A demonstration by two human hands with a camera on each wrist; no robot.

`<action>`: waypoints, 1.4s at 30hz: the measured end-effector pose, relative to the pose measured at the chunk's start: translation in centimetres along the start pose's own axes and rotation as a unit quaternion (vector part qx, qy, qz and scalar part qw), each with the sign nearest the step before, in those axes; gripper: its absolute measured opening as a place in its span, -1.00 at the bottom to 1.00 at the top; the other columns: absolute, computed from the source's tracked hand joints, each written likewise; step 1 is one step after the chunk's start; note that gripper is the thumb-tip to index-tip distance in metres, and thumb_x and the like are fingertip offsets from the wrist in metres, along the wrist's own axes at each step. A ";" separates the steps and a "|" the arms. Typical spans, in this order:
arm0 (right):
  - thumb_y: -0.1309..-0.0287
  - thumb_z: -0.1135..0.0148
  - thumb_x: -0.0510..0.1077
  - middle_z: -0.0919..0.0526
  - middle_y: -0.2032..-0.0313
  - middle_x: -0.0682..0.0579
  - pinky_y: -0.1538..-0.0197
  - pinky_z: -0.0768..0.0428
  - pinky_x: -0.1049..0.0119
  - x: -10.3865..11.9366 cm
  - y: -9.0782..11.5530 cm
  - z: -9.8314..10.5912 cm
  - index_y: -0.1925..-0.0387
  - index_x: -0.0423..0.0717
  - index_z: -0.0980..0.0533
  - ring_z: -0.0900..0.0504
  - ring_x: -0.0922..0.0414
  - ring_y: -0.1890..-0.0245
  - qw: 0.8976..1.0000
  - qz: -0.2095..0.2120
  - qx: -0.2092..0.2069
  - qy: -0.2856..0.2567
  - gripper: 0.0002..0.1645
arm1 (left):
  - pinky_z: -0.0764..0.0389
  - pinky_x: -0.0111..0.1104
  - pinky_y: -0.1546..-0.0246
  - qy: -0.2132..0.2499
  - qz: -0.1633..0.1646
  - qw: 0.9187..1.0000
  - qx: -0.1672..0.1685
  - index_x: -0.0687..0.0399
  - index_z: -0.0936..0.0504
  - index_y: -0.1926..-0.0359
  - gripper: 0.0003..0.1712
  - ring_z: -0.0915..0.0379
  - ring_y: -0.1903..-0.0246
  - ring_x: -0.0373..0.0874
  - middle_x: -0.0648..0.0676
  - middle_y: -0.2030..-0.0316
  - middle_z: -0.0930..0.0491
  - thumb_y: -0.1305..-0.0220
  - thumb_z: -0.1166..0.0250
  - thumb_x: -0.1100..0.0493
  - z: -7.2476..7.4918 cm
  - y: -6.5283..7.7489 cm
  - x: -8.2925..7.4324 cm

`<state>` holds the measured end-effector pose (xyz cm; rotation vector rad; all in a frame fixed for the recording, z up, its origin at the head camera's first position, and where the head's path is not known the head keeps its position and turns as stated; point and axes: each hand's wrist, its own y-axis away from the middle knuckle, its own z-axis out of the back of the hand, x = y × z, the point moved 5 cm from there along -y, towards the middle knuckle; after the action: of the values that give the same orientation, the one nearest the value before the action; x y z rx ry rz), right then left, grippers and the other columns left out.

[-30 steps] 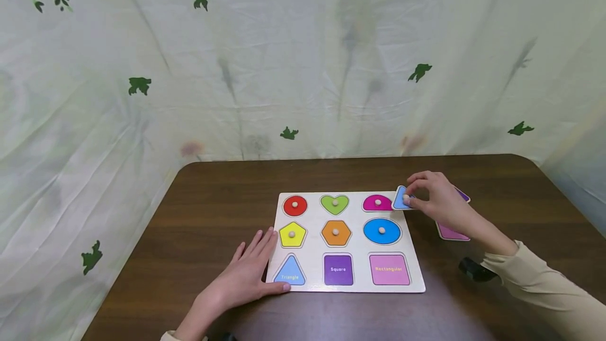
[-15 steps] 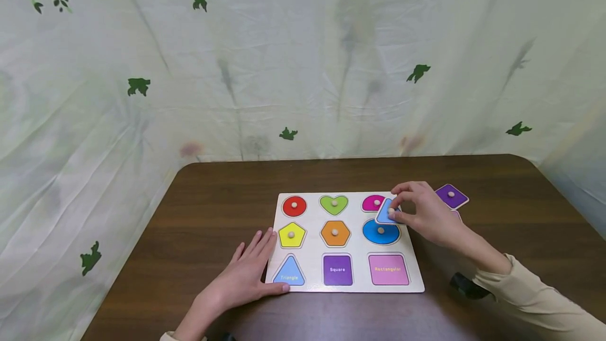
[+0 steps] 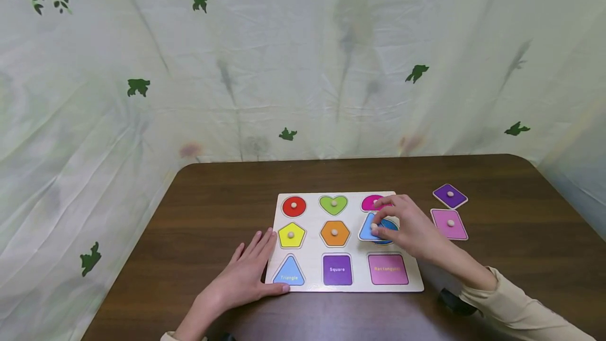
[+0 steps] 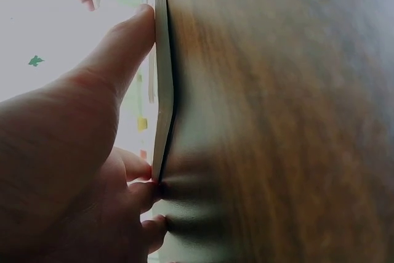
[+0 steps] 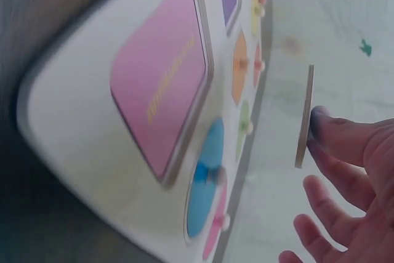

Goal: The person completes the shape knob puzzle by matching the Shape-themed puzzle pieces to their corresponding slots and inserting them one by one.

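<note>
A white shape puzzle board [image 3: 312, 272] lies on the table. My right hand [image 3: 412, 228] pinches the knob of a blue triangle piece [image 3: 366, 229], holding it above the board over the blue oval piece [image 3: 384, 241]. In the right wrist view the triangle piece [image 5: 305, 118] appears edge-on, apart from the board. My left hand [image 3: 243, 278] rests at the board's left edge, thumb on the near corner and fingers straight along the side. Bare recesses marked Triangle [image 3: 289, 271], Square [image 3: 337, 269] and Rectangular [image 3: 388, 269] line the near row.
Right of the board lie a purple square piece [image 3: 450, 196] and a pink rectangle piece [image 3: 450, 224], both knobbed. Red circle [image 3: 294, 206], green heart [image 3: 333, 204], yellow pentagon [image 3: 291, 235] and orange hexagon [image 3: 335, 233] pieces sit in the board. A leaf-print curtain [image 3: 303, 67] hangs behind.
My right hand has carried the triangle piece left and nearer, from the board's far right corner to over the oval. The purple and pink pieces are uncovered. My left hand stays put.
</note>
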<state>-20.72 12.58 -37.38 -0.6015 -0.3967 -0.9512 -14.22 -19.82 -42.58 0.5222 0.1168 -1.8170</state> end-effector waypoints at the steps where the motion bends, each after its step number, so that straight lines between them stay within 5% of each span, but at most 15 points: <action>1: 0.07 -0.58 -0.14 -0.57 0.01 0.00 -0.08 -0.54 -0.04 0.2 0.1 -0.3 0.46 0.17 -0.63 -0.41 -0.04 -0.11 1.000 -0.005 0.004 -0.001 -0.78 | 0.18 0.20 -0.38 -0.002 0.002 1.000 0.001 0.14 -0.03 -0.54 0.34 0.27 -0.50 0.11 0.09 -0.53 0.06 0.06 -0.34 -0.52 0.0 0.0 0.0; 6: 0.07 -0.58 -0.13 -0.54 -0.02 0.07 -0.07 -0.58 0.00 1.2 0.3 -1.5 0.47 0.23 -0.62 -0.40 0.00 -0.14 0.999 -0.021 0.025 -0.014 -0.76 | 0.18 0.21 -0.37 0.001 0.000 1.000 0.001 0.15 -0.03 -0.54 0.35 0.26 -0.50 0.13 0.11 -0.53 0.05 0.07 -0.34 -0.51 0.0 0.0 0.0; 16: 0.08 -0.58 -0.15 -0.60 0.07 0.11 -0.15 -0.44 0.05 3.7 -0.1 -4.1 0.53 0.22 -0.60 -0.44 0.11 -0.08 0.998 0.034 0.031 -0.047 -0.73 | 0.18 0.21 -0.37 0.002 0.002 1.000 0.002 0.14 -0.02 -0.54 0.35 0.27 -0.50 0.12 0.10 -0.53 0.06 0.06 -0.34 -0.51 0.0 0.1 -0.1; 33: 0.02 -0.55 -0.02 -0.59 0.05 0.17 -0.04 -0.50 0.16 7.5 -1.6 -8.3 0.48 0.20 -0.66 -0.39 0.19 -0.08 0.994 0.058 0.087 -0.018 -0.85 | 0.17 0.19 -0.38 -0.013 -0.005 1.000 -0.004 0.13 -0.01 -0.54 0.34 0.27 -0.50 0.11 0.09 -0.54 0.07 0.04 -0.31 -0.53 0.1 0.1 -0.1; 42: 0.00 -0.52 0.01 -0.60 0.05 0.15 -0.20 -0.36 0.06 9.1 -2.7 -10.3 0.49 0.19 -0.66 -0.41 0.14 -0.08 0.991 0.077 0.113 0.008 -0.87 | 0.16 0.20 -0.38 -0.012 -0.012 1.000 -0.009 0.14 0.00 -0.54 0.36 0.27 -0.50 0.12 0.08 -0.54 0.07 0.04 -0.30 -0.55 0.1 0.3 -0.1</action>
<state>-17.59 -0.95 -39.34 -0.4107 -0.4306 -0.7515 -13.99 -19.84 -42.41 0.4877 0.1232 -1.8441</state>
